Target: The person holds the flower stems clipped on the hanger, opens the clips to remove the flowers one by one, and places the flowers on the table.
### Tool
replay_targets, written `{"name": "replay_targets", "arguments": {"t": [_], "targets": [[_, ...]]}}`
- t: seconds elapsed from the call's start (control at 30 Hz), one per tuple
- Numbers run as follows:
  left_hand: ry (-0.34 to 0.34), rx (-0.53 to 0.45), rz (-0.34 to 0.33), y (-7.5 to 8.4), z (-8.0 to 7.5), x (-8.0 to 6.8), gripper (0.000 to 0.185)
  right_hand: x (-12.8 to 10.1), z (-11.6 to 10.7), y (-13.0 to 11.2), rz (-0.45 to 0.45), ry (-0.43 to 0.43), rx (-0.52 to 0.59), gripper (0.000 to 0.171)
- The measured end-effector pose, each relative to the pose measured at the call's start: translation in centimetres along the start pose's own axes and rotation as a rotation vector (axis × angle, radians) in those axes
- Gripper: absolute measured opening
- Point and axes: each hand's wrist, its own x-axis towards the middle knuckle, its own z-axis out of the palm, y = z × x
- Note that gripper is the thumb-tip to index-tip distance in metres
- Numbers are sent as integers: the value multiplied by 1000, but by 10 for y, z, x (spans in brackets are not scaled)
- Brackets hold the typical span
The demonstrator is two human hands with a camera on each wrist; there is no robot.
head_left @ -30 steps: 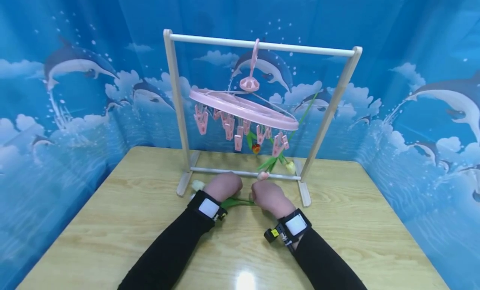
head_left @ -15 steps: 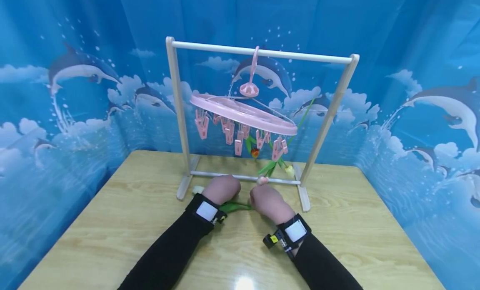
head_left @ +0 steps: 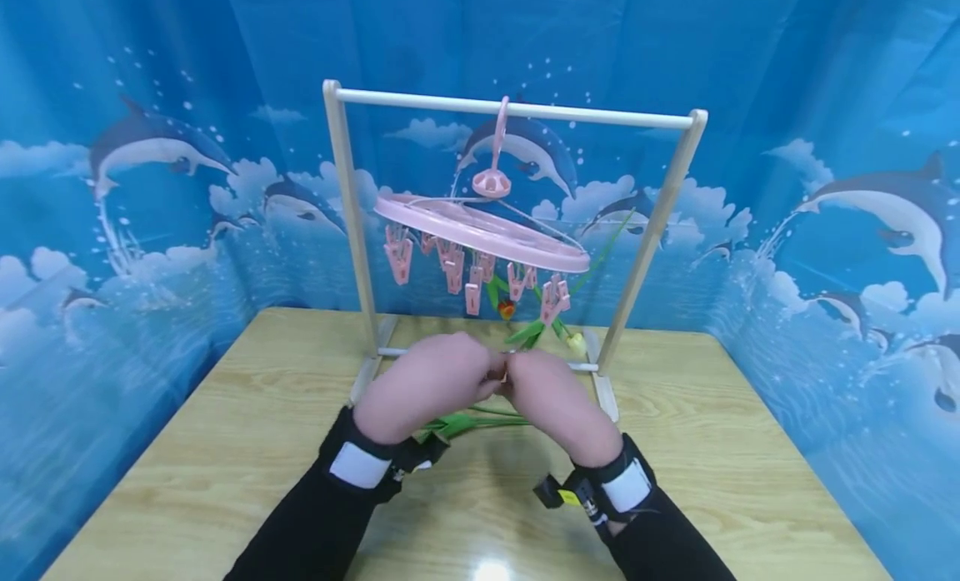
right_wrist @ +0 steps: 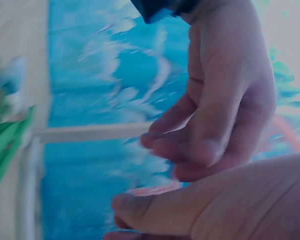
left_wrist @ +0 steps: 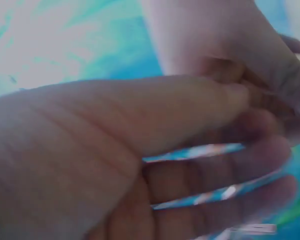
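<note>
Behind and around everything, blue dolphin-print backdrop (head_left: 112,231) on 3 sides. Below it, light wood table (head_left: 750,481) w/ glare spot near bottom edge. At table's rear center stands a white/wood rack (head_left: 341,231): 2 uprights, top bar, low crossbar. From top bar hangs a pink round clip hanger (head_left: 480,227) by its hook, disc tilted, lower on the right; pink clips dangle under it. Several artificial flowers (head_left: 508,308) hang heads-down from clips, green stems and leaves, one orange-red head, one pale yellow head by the right upright. In front of rack, both forearms in black sleeves w/ wrist straps. Left hand (head_left: 420,385) and right hand (head_left: 555,398) are raised above table, fingertips meeting just in front of low crossbar. Wrist views are blurry: both hands' fingers curl inward, thumb tips near fingertips of other hand, touching. Something small seems pinched between them, cannot tell what; cannot tell if either hand truly grips it. Green flower stem (head_left: 468,421) w/ leaves runs under/between the hands, near the wrists; green leaf also at left edge of right wrist view. Contact of stem w/ either hand not visible.
</note>
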Motion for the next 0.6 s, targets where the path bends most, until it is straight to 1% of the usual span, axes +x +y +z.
{"name": "replay_targets", "arguments": {"t": [0.03,0.07,0.1,0.17,0.23,0.27,0.3,0.33,0.37,0.4,0.43,0.5,0.6], "targets": [[71,-8,29,4,-8,-6,15,-4,-8,-3,-5,24,6,2],[158,-17,63,6,-16,-11,11,-7,-15,-5,-16,53,13,3],[262,-26,101,8,-22,-16,8,-10,-21,-8,-29,87,18,5],[504,-26,175,9,-31,-22,7,-17,-32,-12,-61,158,20,7],[744,-28,235,7,-36,-23,10,-23,-41,-17,-82,213,18,9],[848,-30,254,5,-37,-22,11,-25,-44,-19,-87,231,18,9],[938,-22,262,4,-38,-21,12,-27,-47,-22,-90,244,23,9],[1011,-16,263,2,-37,-20,13,-29,-50,-25,-89,249,25,9],[1066,-10,260,1,-37,-18,15,-31,-51,-27,-84,249,31,9],[1105,1,253,-1,-36,-16,19,-32,-52,-29,-78,243,41,8],[1126,13,237,-3,-35,-15,23,-33,-52,-30,-72,237,51,8],[1119,38,197,-7,-33,-13,33,-33,-51,-32,-72,229,58,7],[1048,80,127,-15,-27,-8,53,-33,-47,-32,-81,226,67,7]]}}
